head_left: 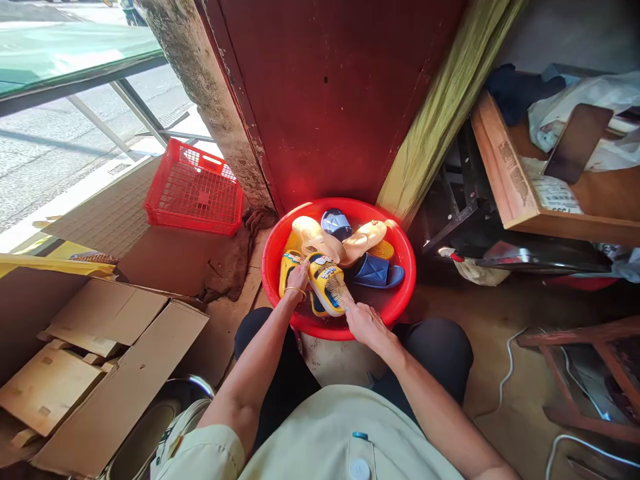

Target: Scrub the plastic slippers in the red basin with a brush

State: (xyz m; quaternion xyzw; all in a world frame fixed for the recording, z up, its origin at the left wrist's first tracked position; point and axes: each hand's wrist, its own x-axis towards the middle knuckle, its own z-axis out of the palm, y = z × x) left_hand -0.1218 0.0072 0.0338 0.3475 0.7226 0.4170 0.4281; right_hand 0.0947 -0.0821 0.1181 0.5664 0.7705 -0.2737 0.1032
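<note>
A yellow cartoon slipper [322, 273] is tilted over the near side of a red basin [407, 293]. My left hand [299, 277] is closed on its left edge, near the toe strap. In my right hand [367, 321] is a brush [338, 289], its pale bristles against the slipper's dark insole; the fingers hide most of its handle. Close by my left hand lies another yellow slipper [289, 267]. Farther back in the basin are tan clogs [367, 239], a blue slipper [376, 270] and a dark slipper with a pale strap [337, 223]. Dark water shows at the bottom.
A dark red door [330, 100] stands right behind the basin. At left are a red plastic crate [195, 193] and an open cardboard box [125, 373]. A wooden drawer [515, 173] with a phone [579, 143] juts out at right, above a white cable [510, 367] on the floor.
</note>
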